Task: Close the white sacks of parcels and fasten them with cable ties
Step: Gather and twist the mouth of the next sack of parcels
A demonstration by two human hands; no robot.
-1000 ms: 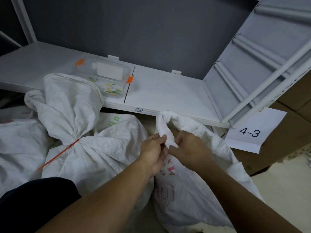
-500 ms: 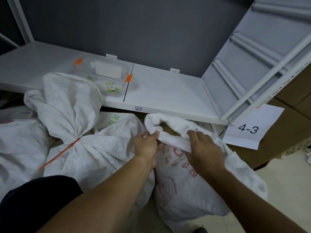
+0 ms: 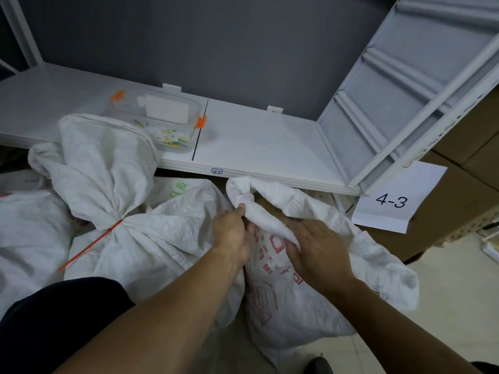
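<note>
Left hand pinches the rim of the open sack at its near-left corner, thumb and fingers closed on the cloth. My right hand lies over the near lip further right, fingers on top and thumb under the fold, so it grips the cloth too. I hold the two spots apart because the mouth gapes between and behind them, with something brown showing inside. My guess is that the lip must be gathered into a neck before any tie can go round it. The sack stands on the floor right in front of me, its far lip rolled up just beneath the front edge of the shelf. That edge is the tight side: lifting the mouth straight up would brush it, so I judge gathering toward myself the easier way. To the left a tied sack leans against mine, its neck cinched by an orange tie, leaving little room there. To the right the cloth spills loose over bare floor, where I have room to move. I hold no tie; a clear box sits on the shelf, though whether it holds ties I cannot tell.
</note>
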